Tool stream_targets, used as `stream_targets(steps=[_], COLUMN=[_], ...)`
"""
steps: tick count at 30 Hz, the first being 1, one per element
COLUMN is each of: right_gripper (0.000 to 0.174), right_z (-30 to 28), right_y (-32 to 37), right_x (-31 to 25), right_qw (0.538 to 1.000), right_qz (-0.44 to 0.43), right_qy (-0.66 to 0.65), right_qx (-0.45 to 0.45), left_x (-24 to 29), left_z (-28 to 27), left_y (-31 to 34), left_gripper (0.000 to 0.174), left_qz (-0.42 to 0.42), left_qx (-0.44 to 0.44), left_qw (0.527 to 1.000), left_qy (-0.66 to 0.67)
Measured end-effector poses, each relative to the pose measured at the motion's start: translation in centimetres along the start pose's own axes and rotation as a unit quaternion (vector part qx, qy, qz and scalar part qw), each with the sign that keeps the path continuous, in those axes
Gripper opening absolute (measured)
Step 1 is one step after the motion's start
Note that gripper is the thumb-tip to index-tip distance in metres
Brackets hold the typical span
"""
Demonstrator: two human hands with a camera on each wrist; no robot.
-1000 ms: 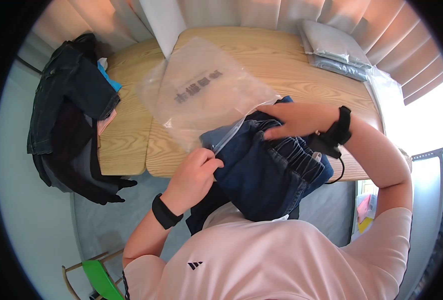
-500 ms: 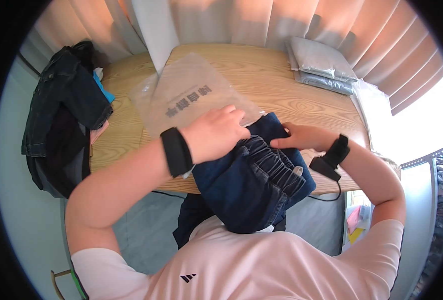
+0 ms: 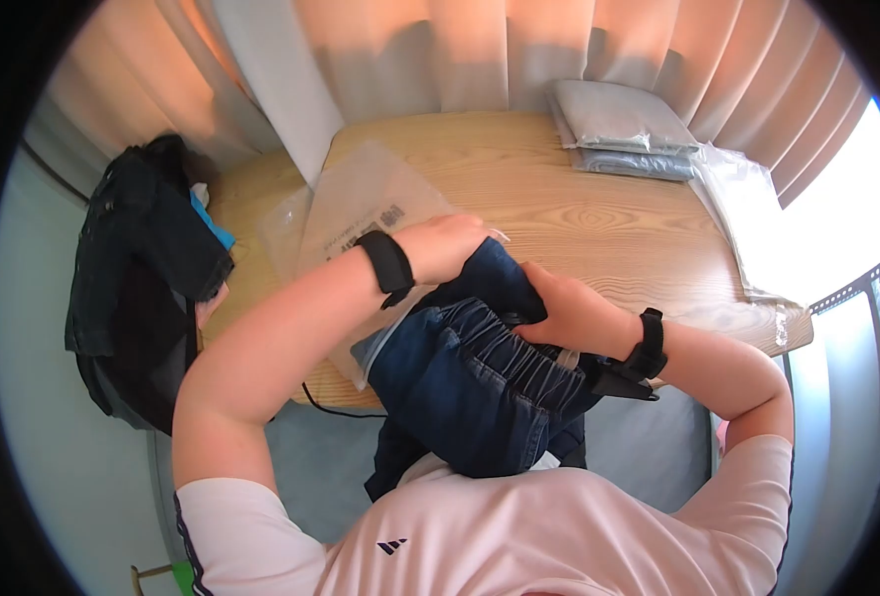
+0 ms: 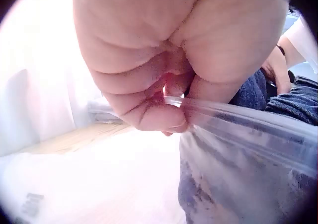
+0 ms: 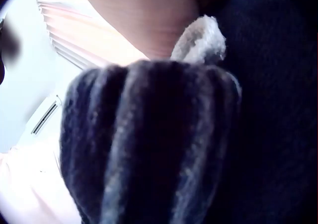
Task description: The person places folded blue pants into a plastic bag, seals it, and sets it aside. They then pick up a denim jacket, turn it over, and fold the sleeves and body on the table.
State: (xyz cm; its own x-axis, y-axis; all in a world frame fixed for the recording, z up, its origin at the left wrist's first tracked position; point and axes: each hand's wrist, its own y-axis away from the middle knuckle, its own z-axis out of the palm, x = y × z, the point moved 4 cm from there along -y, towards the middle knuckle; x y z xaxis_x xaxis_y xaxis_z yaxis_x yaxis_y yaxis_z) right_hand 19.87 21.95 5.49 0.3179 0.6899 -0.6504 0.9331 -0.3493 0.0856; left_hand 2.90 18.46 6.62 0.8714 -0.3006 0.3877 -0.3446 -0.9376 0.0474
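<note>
Pinching edge of plastic bag, left hand newly at far side of jeans; right hand grips jeans. We judge near corner bagged, far corner pending.

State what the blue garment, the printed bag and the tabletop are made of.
Blue garment: apparently matte denim, given its pale, worn-looking seams and gathered waist. Printed bag: likely frosted plastic film, cloudy yet see-through. Tabletop: satin wood or wood-look laminate; grain shows, but I cannot tell which.
</note>
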Motion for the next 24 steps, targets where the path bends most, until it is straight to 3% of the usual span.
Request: stream_targets(steps=[6, 9, 11, 12, 15, 17, 19, 21, 24], right_gripper=[0.056, 0.060, 0.058, 0.057, 0.046, 0.041, 0.039, 0.037, 0.042], right_z=[0.9, 0.7, 0.8, 0.9, 1.5, 2.0, 1.5, 1.5, 0.5], right_y=[-0.9, -0.9, -0.6, -0.5, -0.9, -1.8, -2.4, -2.8, -3.2], right_x=[-0.7, -1.3, -1.2, -1.1, 0.0, 1.4, 1.7, 2.1, 2.2], right_qw=[0.989, 0.985, 0.986, 0.985, 0.988, 0.992, 0.994, 0.983, 0.985], right_qz=[-0.085, -0.077, -0.072, -0.067, -0.024, -0.038, -0.052, -0.030, 0.030], right_qy=[0.121, 0.142, 0.145, 0.151, 0.154, 0.124, 0.095, 0.159, 0.159], right_qx=[-0.021, -0.056, -0.048, -0.043, -0.001, -0.002, -0.003, -0.090, -0.064], left_x=[-0.1, 1.1, 2.4, 3.0, 4.3, 5.2, 6.4, 7.3, 7.5], left_z=[-1.1, -1.6, -1.3, -1.1, -0.5, -0.3, 0.3, 0.9, 1.1], left_y=[0.6, 0.9, 0.8, 1.0, 1.7, 1.9, 1.7, 2.1, 3.0], left_gripper=[0.038, 0.041, 0.043, 0.043, 0.044, 0.044, 0.043, 0.042, 0.032], left_qz=[0.000, 0.029, 0.074, 0.075, 0.073, 0.113, 0.111, 0.110, 0.065], left_qx=[-0.059, -0.057, -0.057, -0.057, -0.021, 0.069, 0.050, 0.033, 0.081], left_qw=[0.998, 0.997, 0.993, 0.993, 0.993, 0.987, 0.986, 0.984, 0.984], left_qy=[0.022, 0.047, -0.077, -0.074, -0.086, -0.092, -0.116, -0.139, -0.147])
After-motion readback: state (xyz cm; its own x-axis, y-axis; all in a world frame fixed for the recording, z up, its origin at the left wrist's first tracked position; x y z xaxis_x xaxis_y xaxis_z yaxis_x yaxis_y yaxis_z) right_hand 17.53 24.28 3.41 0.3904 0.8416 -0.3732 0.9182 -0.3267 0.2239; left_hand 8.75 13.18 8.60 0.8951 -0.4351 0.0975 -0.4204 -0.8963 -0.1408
